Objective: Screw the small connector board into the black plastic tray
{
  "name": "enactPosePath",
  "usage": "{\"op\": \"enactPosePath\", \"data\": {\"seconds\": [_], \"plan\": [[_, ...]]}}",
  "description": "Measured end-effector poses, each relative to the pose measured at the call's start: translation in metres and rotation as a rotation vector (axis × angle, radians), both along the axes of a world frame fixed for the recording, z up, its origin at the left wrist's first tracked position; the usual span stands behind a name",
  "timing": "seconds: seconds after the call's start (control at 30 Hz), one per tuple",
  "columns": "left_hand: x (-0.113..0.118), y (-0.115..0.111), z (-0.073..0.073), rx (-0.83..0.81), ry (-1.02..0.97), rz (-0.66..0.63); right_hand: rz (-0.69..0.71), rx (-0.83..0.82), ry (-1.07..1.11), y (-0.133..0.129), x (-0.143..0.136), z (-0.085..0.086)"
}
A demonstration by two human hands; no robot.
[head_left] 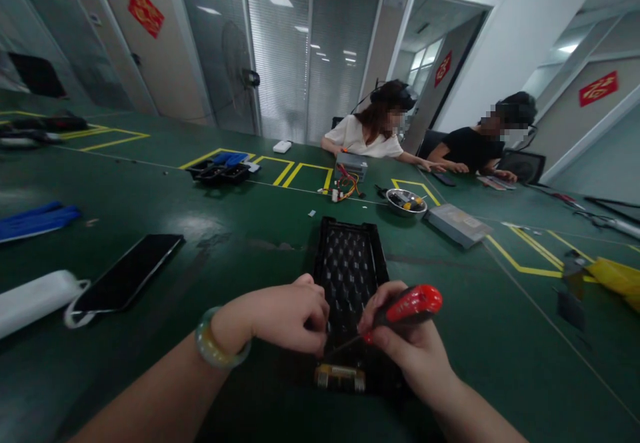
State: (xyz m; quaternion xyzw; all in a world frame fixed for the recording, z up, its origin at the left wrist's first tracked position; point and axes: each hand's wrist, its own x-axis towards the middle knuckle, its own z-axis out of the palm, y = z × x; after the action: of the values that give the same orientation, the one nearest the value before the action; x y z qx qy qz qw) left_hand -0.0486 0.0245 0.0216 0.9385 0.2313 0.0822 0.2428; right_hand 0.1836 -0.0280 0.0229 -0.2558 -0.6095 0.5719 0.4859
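Observation:
A long black plastic panel [350, 273] lies before me, its recessed middle patterned with rows of small pale marks. My right hand [400, 336] is closed around a red and black screwdriver [413, 303], whose thin shaft points down and left across the panel's near end. Curled over the panel's left edge, my left hand [295, 316] is closed near the screwdriver's tip; whatever its fingers hold is hidden. A small gold-brown part [340, 378] with a pale label sits at the panel's near end, just below the shaft.
Beyond the panel are a metal bowl [406, 202] of small parts, a grey metal box [457, 224] and a power supply [351, 166] with loose wires. A phone [133, 273] and blue glove [37, 222] lie left. Two people sit across the green table [240, 243].

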Motion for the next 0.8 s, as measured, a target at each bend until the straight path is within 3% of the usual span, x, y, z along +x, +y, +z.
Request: {"op": "enactPosePath", "data": {"seconds": [0.2, 0.43, 0.8], "plan": [[0.001, -0.002, 0.002, -0.006, 0.021, 0.019, 0.027, 0.065, -0.035, -0.001, 0.002, 0.003], [0.002, -0.002, 0.001, -0.002, -0.006, -0.007, -0.054, 0.048, -0.051, -0.001, 0.001, 0.001], [0.001, -0.003, 0.001, -0.012, 0.021, 0.014, -0.427, 0.056, 0.261, 0.013, 0.009, -0.001]]}}
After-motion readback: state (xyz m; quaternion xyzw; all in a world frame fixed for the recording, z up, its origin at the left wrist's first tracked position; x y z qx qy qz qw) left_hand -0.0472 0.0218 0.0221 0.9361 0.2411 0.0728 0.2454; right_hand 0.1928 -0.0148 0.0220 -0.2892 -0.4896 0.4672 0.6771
